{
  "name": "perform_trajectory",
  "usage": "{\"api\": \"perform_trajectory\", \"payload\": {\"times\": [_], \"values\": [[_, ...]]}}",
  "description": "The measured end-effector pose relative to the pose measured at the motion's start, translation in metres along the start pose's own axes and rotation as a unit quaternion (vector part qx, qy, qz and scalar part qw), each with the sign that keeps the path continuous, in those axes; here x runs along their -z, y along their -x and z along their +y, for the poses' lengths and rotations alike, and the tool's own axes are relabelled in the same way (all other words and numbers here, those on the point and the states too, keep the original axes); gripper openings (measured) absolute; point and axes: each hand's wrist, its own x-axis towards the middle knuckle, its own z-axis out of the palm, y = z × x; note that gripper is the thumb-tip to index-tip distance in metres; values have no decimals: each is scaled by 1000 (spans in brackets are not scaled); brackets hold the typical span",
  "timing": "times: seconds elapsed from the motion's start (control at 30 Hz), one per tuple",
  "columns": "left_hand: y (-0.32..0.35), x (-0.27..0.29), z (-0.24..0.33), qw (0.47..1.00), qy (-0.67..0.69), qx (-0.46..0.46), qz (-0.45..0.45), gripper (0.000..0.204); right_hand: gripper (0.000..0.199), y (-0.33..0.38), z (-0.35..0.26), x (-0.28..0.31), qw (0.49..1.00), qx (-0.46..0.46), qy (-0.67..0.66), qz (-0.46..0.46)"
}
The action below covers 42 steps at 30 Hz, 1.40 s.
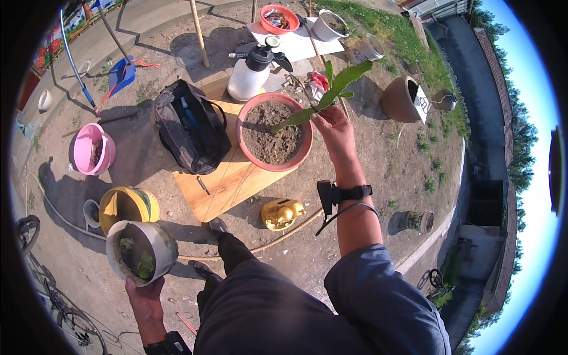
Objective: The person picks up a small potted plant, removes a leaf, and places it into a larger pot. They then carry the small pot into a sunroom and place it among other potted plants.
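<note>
My left hand (145, 300) grips the lower rim side of a greyish-white plant pot (167, 247), which is tilted toward me and holds dark soil with a few small green plants (144, 266). At the upper middle, my right hand (332, 127) pinches a long, flat, notched green cactus stem (340, 81). The stem's lower end reaches the loose, crumbly soil (273, 148) in a round terracotta-coloured pot (241, 127); whether it is rooted there I cannot tell. That pot stands on a wooden board (228, 186).
An open black tool bag (192, 127) and a white pump sprayer (245, 83) stand by the terracotta pot. Left are a pink bucket (93, 149) and a yellow bucket (151, 201). A gold-coloured object (282, 214) and a hose (284, 238) lie near my feet. A brown urn (397, 99) stands right.
</note>
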Motion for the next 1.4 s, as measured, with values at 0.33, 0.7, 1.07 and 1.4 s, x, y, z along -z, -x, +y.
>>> {"api": "perform_trajectory", "payload": {"times": [0.33, 0.7, 1.07, 1.4], "values": [[1, 2, -3, 1000, -5, 4, -3, 71, 16, 3, -4, -20, 997, -26, -52, 47], [-2, 7, -5, 999, -19, 6, -27, 75, 9, 1, -9, -23, 988, 4, -129, 84], [-2, 0, -8, 1000, -17, 4, -3, 75, 11, 1, -11, -25, 974, 3, -205, 93], [-1, 0, -9, 999, -31, 4, -18, 74, 10, -1, -15, -26, 968, -19, -231, 91]]}}
